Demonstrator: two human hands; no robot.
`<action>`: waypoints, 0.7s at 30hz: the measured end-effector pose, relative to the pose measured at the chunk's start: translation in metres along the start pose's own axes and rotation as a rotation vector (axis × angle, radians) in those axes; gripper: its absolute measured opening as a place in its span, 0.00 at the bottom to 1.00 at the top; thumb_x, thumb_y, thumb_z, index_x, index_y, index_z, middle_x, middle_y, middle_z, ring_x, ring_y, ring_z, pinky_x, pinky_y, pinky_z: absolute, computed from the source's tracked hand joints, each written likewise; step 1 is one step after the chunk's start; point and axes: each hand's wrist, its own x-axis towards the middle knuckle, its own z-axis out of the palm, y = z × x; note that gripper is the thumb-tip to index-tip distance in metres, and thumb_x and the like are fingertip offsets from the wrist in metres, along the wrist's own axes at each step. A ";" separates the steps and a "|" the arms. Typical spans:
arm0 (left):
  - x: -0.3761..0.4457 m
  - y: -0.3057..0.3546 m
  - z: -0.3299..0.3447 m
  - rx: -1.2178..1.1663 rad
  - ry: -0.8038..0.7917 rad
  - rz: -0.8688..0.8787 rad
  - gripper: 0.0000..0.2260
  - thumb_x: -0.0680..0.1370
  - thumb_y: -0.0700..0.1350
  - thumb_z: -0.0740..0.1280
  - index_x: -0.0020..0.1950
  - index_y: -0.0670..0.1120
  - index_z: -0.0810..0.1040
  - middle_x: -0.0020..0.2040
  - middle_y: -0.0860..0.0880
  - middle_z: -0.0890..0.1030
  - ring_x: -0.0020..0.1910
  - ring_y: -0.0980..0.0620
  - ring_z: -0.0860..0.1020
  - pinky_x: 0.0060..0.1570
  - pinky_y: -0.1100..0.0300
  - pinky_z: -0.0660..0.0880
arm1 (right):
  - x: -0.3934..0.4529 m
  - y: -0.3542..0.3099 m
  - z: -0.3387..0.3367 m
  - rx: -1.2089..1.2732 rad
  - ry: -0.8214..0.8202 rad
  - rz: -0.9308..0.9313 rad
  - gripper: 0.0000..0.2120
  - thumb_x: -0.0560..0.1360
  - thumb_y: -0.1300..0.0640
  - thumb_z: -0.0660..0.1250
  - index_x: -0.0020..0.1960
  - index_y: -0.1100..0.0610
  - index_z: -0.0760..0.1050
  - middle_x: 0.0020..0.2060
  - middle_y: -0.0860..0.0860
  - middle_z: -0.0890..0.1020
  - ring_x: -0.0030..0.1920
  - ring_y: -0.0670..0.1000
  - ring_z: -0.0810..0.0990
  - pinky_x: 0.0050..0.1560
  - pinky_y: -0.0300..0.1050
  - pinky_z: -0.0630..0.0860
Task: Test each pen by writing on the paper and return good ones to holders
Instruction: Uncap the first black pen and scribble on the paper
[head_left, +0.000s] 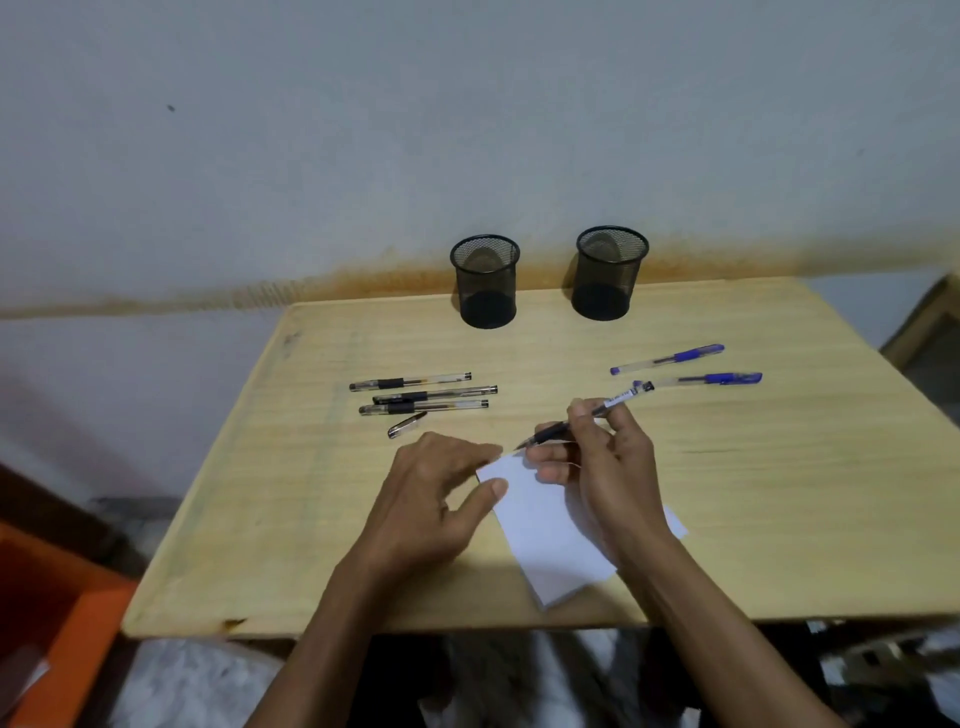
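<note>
- Our right hand (597, 457) pinches a black pen (576, 420) by its dark rubber sleeve, between thumb and fingers, with the tip aimed at the far corner of the white paper (540, 525); we cannot tell whether the tip touches the sheet yet.
- Our left hand (436, 499) rests on the bench (779, 493) at the paper's left edge, fingers loosely spread and thumb on the sheet, holding nothing.
- The pen looks light, stiff and smooth along its clear barrel, so the rubber sleeve near the tip is the sensible place for our grip; higher up, it would likely slip or wobble.
- The paper is thin and light and would probably slide under a stroke, so we judge that pressing its edge flat matters.
- 3 black pens (431, 393) and 1 loose cap (407, 424) lie together left of centre; 2 blue pens (685, 366) lie to the right, just beyond the held pen's end.
- 2 black mesh holders, the left holder (484, 280) and the right holder (610, 273), stand upright at the far edge, apparently with no pens in them.
</note>
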 end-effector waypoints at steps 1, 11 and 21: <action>0.000 -0.004 0.002 0.041 -0.016 0.024 0.13 0.75 0.53 0.72 0.58 0.52 0.83 0.51 0.59 0.82 0.52 0.57 0.77 0.53 0.52 0.75 | 0.000 0.003 -0.001 -0.016 -0.020 -0.013 0.11 0.83 0.51 0.62 0.53 0.61 0.71 0.42 0.65 0.86 0.38 0.60 0.86 0.36 0.45 0.82; 0.005 -0.018 0.018 0.068 -0.040 0.092 0.17 0.71 0.61 0.70 0.52 0.52 0.86 0.41 0.56 0.79 0.43 0.53 0.75 0.45 0.56 0.66 | 0.010 0.003 -0.026 -0.263 -0.231 -0.096 0.10 0.77 0.71 0.70 0.49 0.64 0.69 0.38 0.66 0.84 0.39 0.61 0.86 0.39 0.54 0.81; 0.011 -0.026 0.004 0.075 -0.039 0.213 0.12 0.74 0.56 0.70 0.54 0.54 0.86 0.45 0.53 0.77 0.44 0.51 0.73 0.46 0.52 0.69 | 0.009 0.002 -0.012 -0.515 -0.353 -0.123 0.10 0.66 0.72 0.78 0.39 0.61 0.80 0.37 0.58 0.87 0.40 0.66 0.85 0.41 0.63 0.81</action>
